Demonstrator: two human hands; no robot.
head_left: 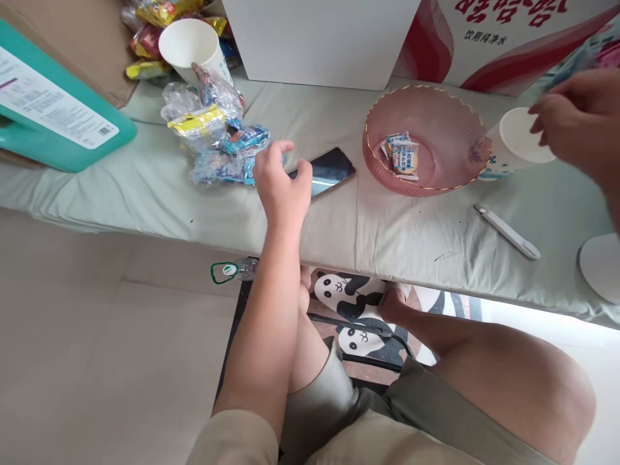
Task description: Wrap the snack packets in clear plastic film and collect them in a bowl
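My left hand point(283, 184) is beside a pile of crinkled clear and blue wrappers point(225, 158), its thumb and index finger apart. Whether its other fingers touch the wrappers is hidden. Just right of it, partly covered, lies a dark smartphone point(332, 171). At the right edge my right hand point(578, 119) has curled fingers above a white paper cup point(523, 139); anything within them is hidden. A ribbed pink bowl point(436, 123) with a gold wavy rim stands left of that cup. Several small white, blue and orange packets point(403, 157) lie in it.
A white cutter-like tool point(506, 231) lies near the table's front edge. Another paper cup point(191, 48) stands among colourful snack packets point(150, 39). A green jug point(58, 97) is at left. Behind are a white box point(320, 39) and a red-white carton point(489, 51).
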